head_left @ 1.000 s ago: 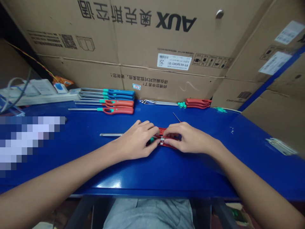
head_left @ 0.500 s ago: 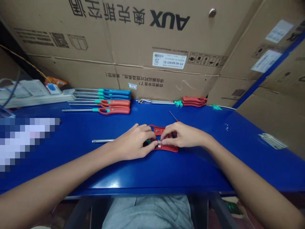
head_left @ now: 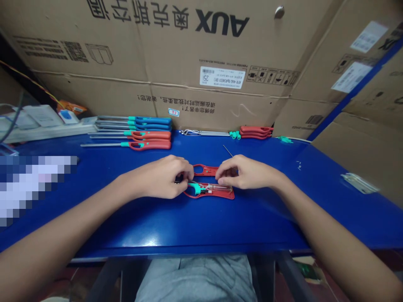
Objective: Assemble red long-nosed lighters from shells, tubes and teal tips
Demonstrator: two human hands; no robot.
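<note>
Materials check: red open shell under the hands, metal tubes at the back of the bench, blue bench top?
The red shell looks like moulded plastic: smooth curved edges, even colour, mild gloss. The metal tubes look like steel, possibly stainless, from their pale grey sheen; the grade can't be told. The blue bench top looks like painted sheet metal from its hard glare, though paint over another base is possible.

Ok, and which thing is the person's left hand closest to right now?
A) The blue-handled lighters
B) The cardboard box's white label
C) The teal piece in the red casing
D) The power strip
C: the fingertips of the left hand sit right at the teal piece, which lies in the red casing on the blue table.
</note>
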